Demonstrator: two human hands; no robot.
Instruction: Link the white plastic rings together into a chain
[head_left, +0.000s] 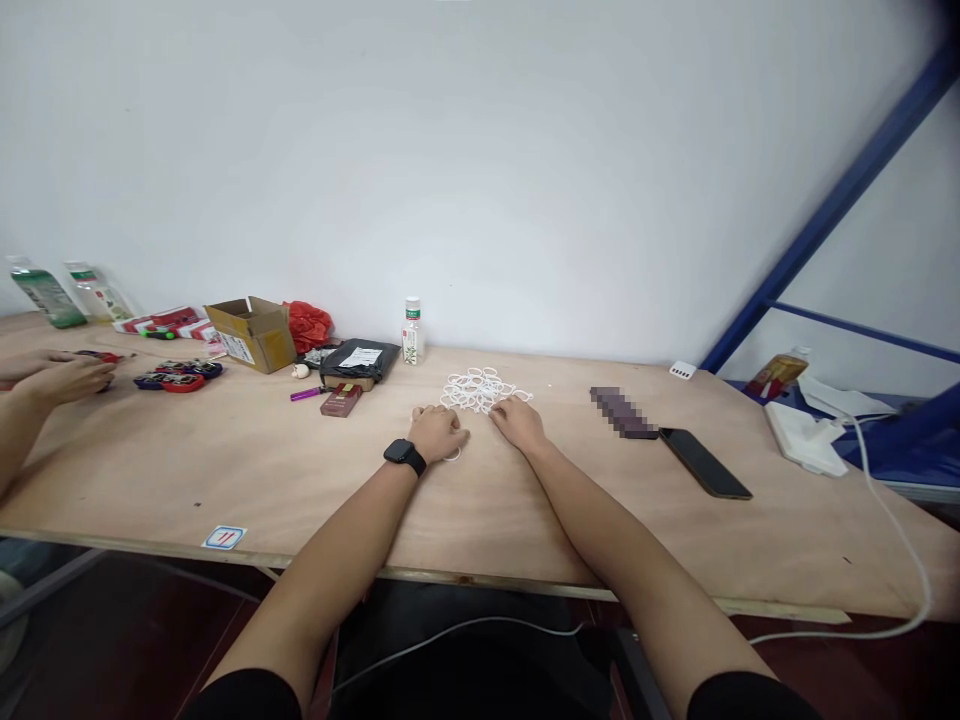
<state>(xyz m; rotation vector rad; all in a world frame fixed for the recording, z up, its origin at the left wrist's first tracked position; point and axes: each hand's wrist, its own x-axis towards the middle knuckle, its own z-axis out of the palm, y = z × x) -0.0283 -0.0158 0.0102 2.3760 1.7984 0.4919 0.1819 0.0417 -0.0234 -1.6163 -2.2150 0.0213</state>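
A loose pile of thin white rings point(480, 386) lies on the wooden table in front of me. My left hand point(439, 433), with a black watch on its wrist, rests just nearer than the pile. Its fingers are curled, and a single white ring point(453, 455) shows partly from beneath them. My right hand point(517, 422) reaches the pile's near right edge. Its fingertips are drawn together on a ring there; the exact grip is too small to make out.
At right lie a phone point(705, 463), a blurred-out dark item point(622, 413) and a white power strip point(806, 437). A bottle point(412, 332), black parcel point(360, 358), dark red box point(341, 399) and open carton point(259, 335) stand left. Another person's hands point(64, 375) work beside toy-like pieces point(180, 376).
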